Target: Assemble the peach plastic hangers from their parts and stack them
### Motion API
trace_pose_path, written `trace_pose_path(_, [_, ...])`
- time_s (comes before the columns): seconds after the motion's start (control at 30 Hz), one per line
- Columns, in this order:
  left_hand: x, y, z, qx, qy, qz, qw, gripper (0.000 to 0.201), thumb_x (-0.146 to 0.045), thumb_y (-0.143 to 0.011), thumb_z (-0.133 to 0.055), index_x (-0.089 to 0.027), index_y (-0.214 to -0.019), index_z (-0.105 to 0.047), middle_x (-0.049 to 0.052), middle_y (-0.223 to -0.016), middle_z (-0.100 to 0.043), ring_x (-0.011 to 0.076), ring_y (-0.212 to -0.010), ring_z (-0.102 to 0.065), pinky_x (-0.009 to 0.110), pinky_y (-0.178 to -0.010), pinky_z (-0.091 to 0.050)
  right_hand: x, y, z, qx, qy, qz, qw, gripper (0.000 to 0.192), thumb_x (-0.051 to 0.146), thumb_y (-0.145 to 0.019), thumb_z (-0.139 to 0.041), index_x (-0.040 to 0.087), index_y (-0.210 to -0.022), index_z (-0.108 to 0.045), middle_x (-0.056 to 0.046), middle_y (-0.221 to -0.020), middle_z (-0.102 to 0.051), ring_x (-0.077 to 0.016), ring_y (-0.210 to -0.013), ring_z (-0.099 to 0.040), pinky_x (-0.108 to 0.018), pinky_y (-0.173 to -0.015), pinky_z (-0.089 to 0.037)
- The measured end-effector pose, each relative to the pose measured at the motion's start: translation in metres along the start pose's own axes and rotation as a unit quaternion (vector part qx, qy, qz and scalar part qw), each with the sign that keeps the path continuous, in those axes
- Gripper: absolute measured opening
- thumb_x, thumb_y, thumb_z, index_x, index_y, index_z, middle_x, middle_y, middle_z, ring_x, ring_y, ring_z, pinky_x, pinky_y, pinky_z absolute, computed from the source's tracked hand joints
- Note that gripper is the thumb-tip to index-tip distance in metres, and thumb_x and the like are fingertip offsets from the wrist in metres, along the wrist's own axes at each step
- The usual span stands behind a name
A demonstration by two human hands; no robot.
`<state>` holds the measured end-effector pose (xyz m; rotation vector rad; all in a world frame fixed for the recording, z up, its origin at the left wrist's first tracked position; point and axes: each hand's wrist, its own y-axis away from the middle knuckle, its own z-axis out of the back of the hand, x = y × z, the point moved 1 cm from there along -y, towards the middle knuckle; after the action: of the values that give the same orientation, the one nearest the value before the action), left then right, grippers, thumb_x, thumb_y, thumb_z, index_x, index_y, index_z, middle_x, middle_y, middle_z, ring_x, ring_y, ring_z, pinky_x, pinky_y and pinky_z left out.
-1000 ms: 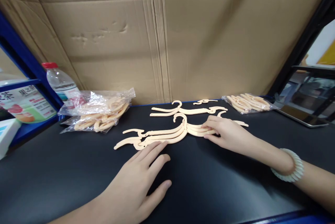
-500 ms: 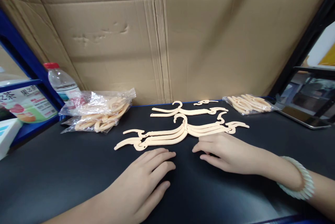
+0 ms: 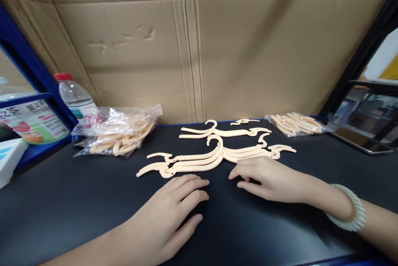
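Note:
My left hand (image 3: 174,212) lies on the black tabletop with its fingers apart and nothing in it. To its right, my right hand (image 3: 264,176) rests with fingers bent loosely and apart, also holding nothing. Just beyond both hands lie cream folding hangers (image 3: 195,163), stacked together with their hooked arms spread to either side. My right fingers are close to the right arms and cover part of them; whether they touch I cannot tell. Farther back is another cream hanger (image 3: 230,133), whose left ends lack the curved tips seen on its right. A small loose cream piece (image 3: 244,122) lies behind it.
Clear bags of cream hanger parts (image 3: 124,133) are piled at the back left, beside a red-capped bottle (image 3: 76,96). Another bag (image 3: 295,124) lies back right, near a flat phone-like slab (image 3: 360,140). Cardboard (image 3: 264,50) walls the back; shelf frames stand on both sides.
Both hands and the hangers stay practically where they were. The right wrist with its bracelet has shifted very slightly, and the view has moved a little.

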<state>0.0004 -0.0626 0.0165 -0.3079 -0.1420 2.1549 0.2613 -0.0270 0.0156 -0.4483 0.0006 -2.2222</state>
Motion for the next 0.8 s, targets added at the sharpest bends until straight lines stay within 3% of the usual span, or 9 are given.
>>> trace_pose_path(0.8, [0.0022,-0.0025,0.0024,0.001,0.015,-0.009,1.0,0.032,-0.014,-0.085,-0.05,-0.024,-0.115,-0.057,0.007,-0.126,-0.059,0.0237,-0.118,-0.053,0.038,-0.098,-0.048,-0.0014,-0.0004,-0.0007,0.002,0.002,-0.001,1.0,0.022,0.018,-0.089,-0.05,0.021,-0.107,-0.063,-0.004,-0.093,-0.067,-0.0155,-0.08,-0.06,-0.026,-0.072,-0.043])
